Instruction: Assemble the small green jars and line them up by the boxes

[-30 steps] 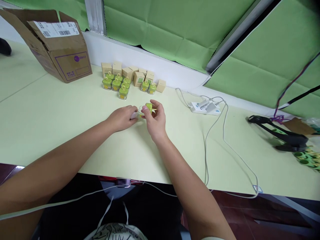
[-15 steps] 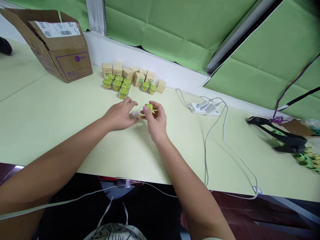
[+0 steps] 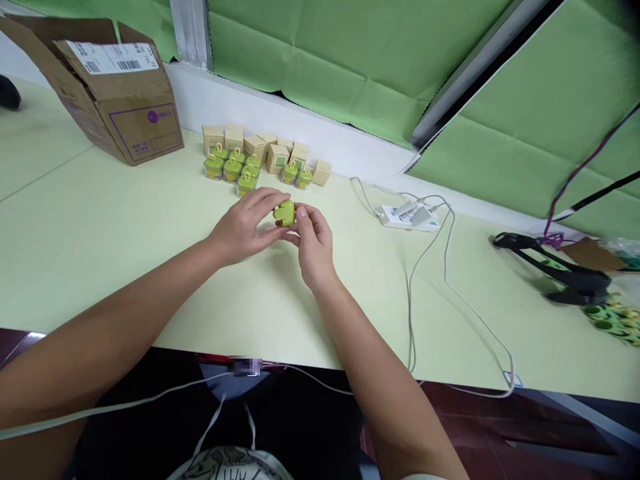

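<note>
A small jar with a green lid (image 3: 285,213) is held up between my two hands, just above the table. The lid's scalloped edge points left, and its clear body is hard to make out. My left hand (image 3: 245,225) grips it with the index finger above and the thumb below. From the right side, my right hand (image 3: 315,248) pinches it with thumb and fingers. Beyond my hands, several similar jars (image 3: 233,169) with green lids and yellow loops stand grouped together. Two more jars (image 3: 303,178) are to their right.
Several small tan boxes (image 3: 277,160) line the wall behind the jars. An open cardboard carton (image 3: 145,130) stands at the back left. On the right lie a power strip (image 3: 407,218) with white cables and a black stand-like object (image 3: 560,267). The table's front edge runs below my forearms.
My left hand has moved right and closed on the jar in my right hand. The jar has turned, so its lid's scalloped edge shows. The whitish clear item by my left fingers is no longer visible.
</note>
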Demonstrator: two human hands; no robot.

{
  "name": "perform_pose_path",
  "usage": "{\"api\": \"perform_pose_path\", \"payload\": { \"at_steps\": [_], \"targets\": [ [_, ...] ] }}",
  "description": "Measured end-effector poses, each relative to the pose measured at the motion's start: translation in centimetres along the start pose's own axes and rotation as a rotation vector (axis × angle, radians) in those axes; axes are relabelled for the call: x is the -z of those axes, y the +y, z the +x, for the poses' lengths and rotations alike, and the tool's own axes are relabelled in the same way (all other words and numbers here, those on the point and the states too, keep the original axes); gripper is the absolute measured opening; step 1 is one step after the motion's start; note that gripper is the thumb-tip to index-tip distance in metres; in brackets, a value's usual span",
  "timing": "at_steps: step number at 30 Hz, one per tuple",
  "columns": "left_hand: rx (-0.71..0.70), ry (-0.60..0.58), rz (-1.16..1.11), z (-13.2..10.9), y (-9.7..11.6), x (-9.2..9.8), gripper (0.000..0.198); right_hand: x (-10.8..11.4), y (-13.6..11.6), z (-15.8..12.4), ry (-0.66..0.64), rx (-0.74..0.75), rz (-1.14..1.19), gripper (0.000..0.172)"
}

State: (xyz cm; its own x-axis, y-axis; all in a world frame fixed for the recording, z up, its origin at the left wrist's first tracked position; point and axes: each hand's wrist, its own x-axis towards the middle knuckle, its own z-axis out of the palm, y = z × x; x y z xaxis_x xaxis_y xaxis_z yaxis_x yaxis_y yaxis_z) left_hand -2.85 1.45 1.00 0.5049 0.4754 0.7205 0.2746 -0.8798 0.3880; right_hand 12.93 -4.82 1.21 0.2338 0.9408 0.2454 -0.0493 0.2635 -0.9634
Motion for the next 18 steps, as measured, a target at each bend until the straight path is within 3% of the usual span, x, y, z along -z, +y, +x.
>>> {"api": "perform_pose_path", "payload": {
  "at_steps": [6, 18],
  "targets": [
    [0.009, -0.026, -0.050, -0.11, -0.12, 0.18, 0.047, 0.48, 0.24, 0.45, 0.095, 0.020, -0.021, 0.034],
    [-0.022, -0.043, -0.034, -0.13, 0.01, 0.09, 0.046, 0.69, -0.41, 0.51, 0.155, 0.058, -0.040, 0.018]
  ]
}}
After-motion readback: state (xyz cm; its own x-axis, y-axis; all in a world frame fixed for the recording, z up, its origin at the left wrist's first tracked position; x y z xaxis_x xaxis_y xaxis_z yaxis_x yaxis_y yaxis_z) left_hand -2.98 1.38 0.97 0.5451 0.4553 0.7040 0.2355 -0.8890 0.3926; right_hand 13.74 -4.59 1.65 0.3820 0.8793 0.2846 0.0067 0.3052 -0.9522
